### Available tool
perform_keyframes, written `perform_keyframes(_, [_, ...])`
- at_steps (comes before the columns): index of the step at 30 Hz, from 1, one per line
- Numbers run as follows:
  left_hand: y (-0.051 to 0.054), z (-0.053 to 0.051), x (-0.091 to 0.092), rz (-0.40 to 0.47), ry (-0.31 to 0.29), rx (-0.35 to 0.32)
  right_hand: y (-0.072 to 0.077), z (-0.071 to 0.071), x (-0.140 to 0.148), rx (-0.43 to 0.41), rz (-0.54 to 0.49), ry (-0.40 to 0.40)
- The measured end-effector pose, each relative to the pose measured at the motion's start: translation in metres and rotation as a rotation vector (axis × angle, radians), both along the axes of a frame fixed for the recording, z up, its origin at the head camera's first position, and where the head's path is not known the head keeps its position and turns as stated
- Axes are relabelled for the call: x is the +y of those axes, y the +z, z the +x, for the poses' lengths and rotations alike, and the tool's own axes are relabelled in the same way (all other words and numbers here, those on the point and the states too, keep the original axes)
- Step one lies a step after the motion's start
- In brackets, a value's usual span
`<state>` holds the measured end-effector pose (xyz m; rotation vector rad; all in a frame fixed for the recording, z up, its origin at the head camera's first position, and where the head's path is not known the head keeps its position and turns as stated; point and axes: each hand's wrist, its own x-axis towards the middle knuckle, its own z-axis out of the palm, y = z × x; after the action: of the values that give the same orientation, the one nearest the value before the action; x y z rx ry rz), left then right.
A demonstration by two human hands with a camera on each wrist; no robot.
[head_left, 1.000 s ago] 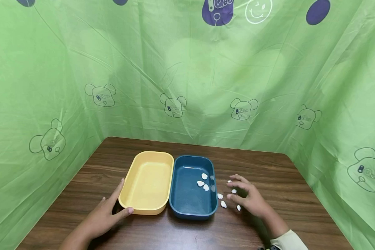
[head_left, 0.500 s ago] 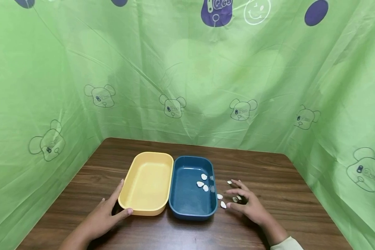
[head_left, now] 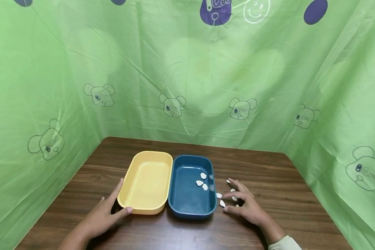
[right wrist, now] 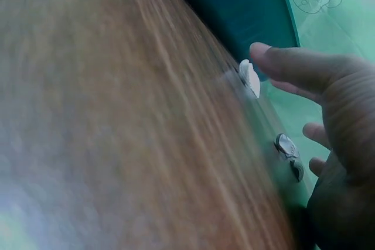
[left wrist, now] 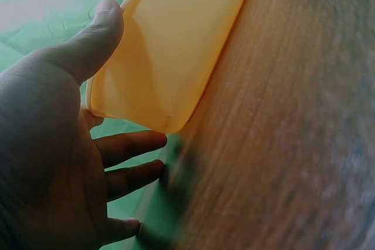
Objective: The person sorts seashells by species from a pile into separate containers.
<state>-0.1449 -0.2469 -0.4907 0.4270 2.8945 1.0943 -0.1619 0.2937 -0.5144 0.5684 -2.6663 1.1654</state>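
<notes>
In the head view my left hand [head_left: 103, 215] rests at the near left corner of a yellow tray [head_left: 145, 210]. Its thumb lies against the near rim and its index finger along the left side; in the left wrist view the other fingers [left wrist: 133, 180] spread beside the tray. My right hand [head_left: 248, 206] reaches low over several small white shells right of a blue tray [head_left: 192, 216]. Its thumb is close to one shell [head_left: 222, 203], and another shell [head_left: 219, 196] lies near the index fingertip. Nothing is visibly pinched. Parts of other shells [head_left: 233, 198] are hidden by the hand.
Inside the blue tray lie three white shells [head_left: 199, 183]. The two trays stand side by side on a brown wooden table [head_left: 137, 232]. Green printed cloth [head_left: 203, 76] hangs behind and on both sides.
My right hand has come lower and slightly left, toward the shells nearest the blue tray. My left hand keeps its place on the yellow tray.
</notes>
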Motion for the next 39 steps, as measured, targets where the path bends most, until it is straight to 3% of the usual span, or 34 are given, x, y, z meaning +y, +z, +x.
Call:
perform_keyframes(17, [-0.0021,-0.003,-0.0016,-0.006,-0.008,0.011,-0.0031,-0.0019,-0.0061,-0.066,0.06,-0.056])
perform_keyframes(39, [-0.0018,-0.0023,-0.0022,0.0,-0.019,-0.002,-0.0007,0.0003,-0.0076,-0.066,0.077,-0.062])
